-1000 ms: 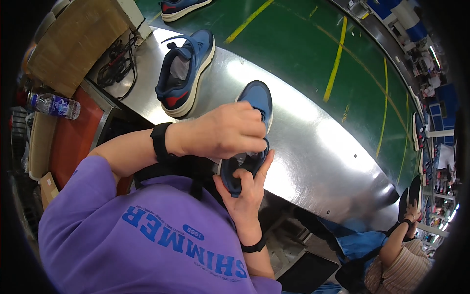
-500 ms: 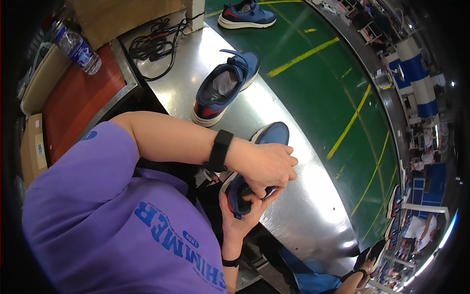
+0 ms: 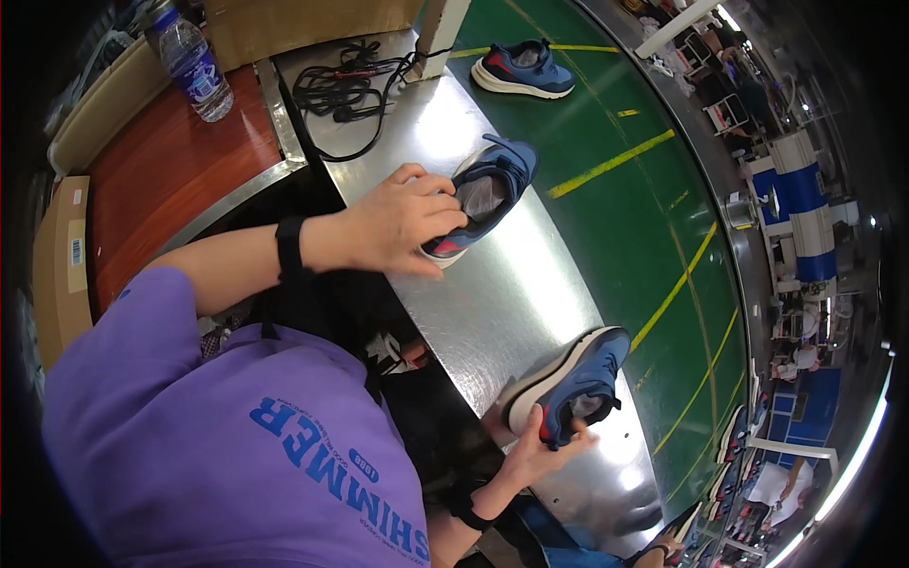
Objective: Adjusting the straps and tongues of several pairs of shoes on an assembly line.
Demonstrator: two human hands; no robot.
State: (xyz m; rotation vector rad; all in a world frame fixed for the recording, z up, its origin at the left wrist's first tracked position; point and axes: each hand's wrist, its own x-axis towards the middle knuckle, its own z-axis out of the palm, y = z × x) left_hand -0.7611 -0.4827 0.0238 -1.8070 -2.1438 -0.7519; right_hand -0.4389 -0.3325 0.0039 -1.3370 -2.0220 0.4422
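My left hand (image 3: 402,220) reaches over the heel of a blue sneaker (image 3: 494,189) on the metal bench. Its fingers are apart, with the tips at the collar and the thumb by the heel. Pale stuffing fills that sneaker's opening, and its strap sticks up. At the lower right, my right hand (image 3: 544,454) grips a second blue sneaker (image 3: 587,374) by the heel, thumb on the red patch. This one tilts, its white sole facing left and its toe away from me. Pale stuffing (image 3: 587,405) shows inside it.
Another blue sneaker (image 3: 524,71) stands on the green belt (image 3: 606,227) beyond the metal bench (image 3: 454,312). A black cable (image 3: 346,99) lies coiled near a white post (image 3: 440,38). On a red-brown table (image 3: 189,170) stands a water bottle (image 3: 194,71). Another person's hand (image 3: 670,544) shows at lower right.
My hands have parted. The left has left the near sneaker for the heel of the farther one. The right has carried the near sneaker rightward, toward the belt.
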